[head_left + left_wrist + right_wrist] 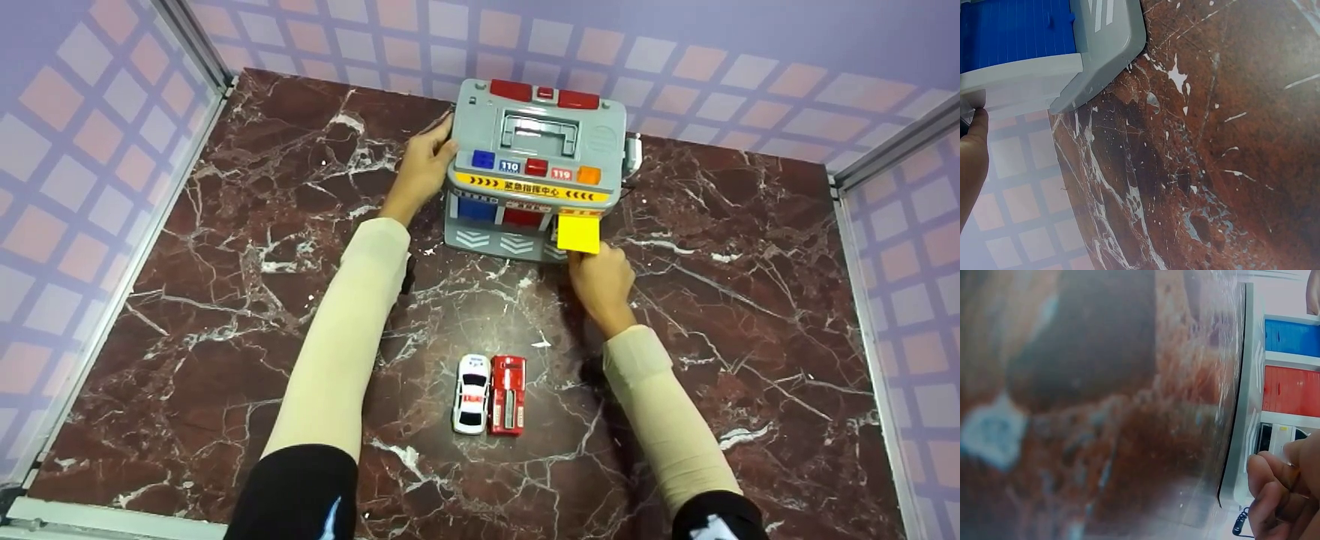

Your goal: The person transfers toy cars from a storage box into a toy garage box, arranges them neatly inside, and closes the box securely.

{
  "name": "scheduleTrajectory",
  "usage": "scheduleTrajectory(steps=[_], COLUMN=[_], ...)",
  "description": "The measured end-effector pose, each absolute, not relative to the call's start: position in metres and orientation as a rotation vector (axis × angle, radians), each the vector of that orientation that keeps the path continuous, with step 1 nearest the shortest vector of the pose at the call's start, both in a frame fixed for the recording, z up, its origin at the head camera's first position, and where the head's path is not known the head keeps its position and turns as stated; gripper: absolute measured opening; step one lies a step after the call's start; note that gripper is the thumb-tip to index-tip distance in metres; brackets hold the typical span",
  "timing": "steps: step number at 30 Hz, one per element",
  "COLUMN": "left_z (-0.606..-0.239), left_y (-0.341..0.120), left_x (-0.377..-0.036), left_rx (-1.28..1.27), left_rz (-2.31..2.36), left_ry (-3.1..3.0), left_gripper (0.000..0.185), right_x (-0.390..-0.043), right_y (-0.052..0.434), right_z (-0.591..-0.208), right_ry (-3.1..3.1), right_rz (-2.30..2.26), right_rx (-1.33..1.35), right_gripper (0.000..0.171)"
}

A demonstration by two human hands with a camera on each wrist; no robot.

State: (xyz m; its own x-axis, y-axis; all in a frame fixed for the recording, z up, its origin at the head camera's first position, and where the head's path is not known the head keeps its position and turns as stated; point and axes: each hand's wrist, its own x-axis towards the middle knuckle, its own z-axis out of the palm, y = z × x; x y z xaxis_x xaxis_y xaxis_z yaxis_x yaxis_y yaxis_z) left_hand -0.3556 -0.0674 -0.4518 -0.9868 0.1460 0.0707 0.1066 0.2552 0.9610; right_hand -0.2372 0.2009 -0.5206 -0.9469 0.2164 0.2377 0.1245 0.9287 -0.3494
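Observation:
A grey toy emergency station [480, 135] with a carry handle on top stands near the back wall. My left hand [421, 169] rests against its left side, fingers extended; in the left wrist view one finger touches the pale side wall [1027, 84]. Beneath the raised yellow door [578, 234], my right hand [604, 281] is at the right bay. There, the right wrist view shows its curled fingers [1261, 467] and thumb pinching a white toy vehicle [1282, 436], partly hidden. The blue door [478, 210] and red door [520, 217] are down.
A white toy car [471, 412] and a red toy fire truck [508, 375] lie side by side on the dark marbled table [262, 330] between my forearms. A handset [634, 154] hangs on the station's right side. Checkered panels [465, 45] enclose the table.

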Motion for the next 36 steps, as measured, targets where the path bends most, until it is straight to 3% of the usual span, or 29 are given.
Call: scheduleTrajectory(steps=[7, 21, 31, 36], left_z=[-0.433, -0.463, -0.433, -0.441], left_y=[-0.066, -0.065, -0.065, -0.068], left_x=[-0.342, -0.362, -0.342, -0.347], left_rx=[0.268, 0.262, 0.261, 0.240], left_rz=[1.880, 1.891, 1.905, 1.900], left_ry=[2.459, 2.481, 2.437, 2.430], left_gripper=[0.045, 0.047, 0.046, 0.047], right_x=[-0.240, -0.248, -0.251, -0.248], right_y=[0.201, 0.205, 0.206, 0.207], right_z=[-0.520, -0.518, -0.517, -0.510], right_ry=[-2.828, -2.852, -2.865, -2.935], right_rz=[0.511, 0.541, 0.523, 0.517], right_rx=[-0.288, -0.321, -0.308, -0.320], right_gripper=[0.045, 0.036, 0.035, 0.040])
